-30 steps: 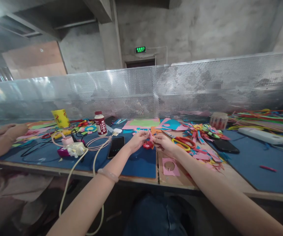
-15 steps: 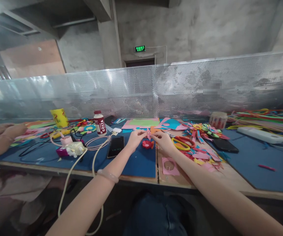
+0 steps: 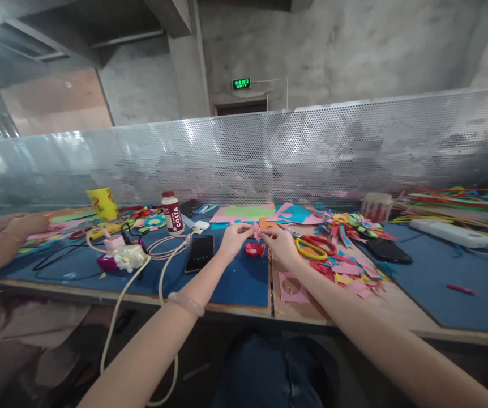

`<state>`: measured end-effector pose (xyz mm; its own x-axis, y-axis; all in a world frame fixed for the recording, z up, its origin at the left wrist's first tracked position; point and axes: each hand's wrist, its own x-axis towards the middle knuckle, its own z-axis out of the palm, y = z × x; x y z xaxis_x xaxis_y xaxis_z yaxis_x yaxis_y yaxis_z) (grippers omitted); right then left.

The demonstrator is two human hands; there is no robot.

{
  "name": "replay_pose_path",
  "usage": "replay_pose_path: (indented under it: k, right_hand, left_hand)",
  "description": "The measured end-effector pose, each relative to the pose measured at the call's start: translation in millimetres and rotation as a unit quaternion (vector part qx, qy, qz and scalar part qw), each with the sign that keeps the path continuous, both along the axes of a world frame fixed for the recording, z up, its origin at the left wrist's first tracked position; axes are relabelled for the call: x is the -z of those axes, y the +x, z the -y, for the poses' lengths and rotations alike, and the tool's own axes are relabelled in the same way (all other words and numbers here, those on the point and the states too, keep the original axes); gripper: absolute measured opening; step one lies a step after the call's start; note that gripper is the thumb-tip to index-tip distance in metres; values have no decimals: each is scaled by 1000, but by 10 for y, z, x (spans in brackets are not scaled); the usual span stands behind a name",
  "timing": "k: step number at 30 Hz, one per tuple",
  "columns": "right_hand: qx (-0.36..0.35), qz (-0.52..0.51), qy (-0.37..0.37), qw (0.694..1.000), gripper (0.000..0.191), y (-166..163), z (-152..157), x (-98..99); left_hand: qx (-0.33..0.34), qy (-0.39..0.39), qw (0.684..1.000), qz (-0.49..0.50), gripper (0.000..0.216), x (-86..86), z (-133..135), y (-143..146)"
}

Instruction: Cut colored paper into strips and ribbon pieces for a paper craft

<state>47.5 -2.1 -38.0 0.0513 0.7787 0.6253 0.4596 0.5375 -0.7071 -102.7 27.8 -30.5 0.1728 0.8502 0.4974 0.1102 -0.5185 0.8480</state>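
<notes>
The left hand (image 3: 234,239) and the right hand (image 3: 281,241) face each other, thumb and fingers of each drawn into a narrow pinch. Between them they hold a small, pointed, crumpled-looking piece of pink paper (image 3: 256,230), raised over the near middle of the workbench; exactly how each fingertip lies on it is too small to tell from here. Just below it, on the flat blue mat (image 3: 238,286), rests a red, round, petal-edged paper piece (image 3: 253,249), untouched. Scissors with yellow and red loop handles (image 3: 314,257) lie beside the right hand, near a loose heap of coloured paper scraps (image 3: 356,269).

I judge the step in hand to be shaping the pink paper by its edges, with no cutting under way. Continuing that seems to call for a light, steady grip on the left and small fingertip presses on the right, since thin paper could crease wrongly or tear.
</notes>
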Motion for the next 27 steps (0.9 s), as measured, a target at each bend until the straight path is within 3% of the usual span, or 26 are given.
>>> replay_pose_path:
  k: [27]
  right_hand:
    - [-39, -49, -43, 997, 16, 15, -23, 29]
  left_hand:
    - [21, -17, 999, 22, 20, 26, -37, -13]
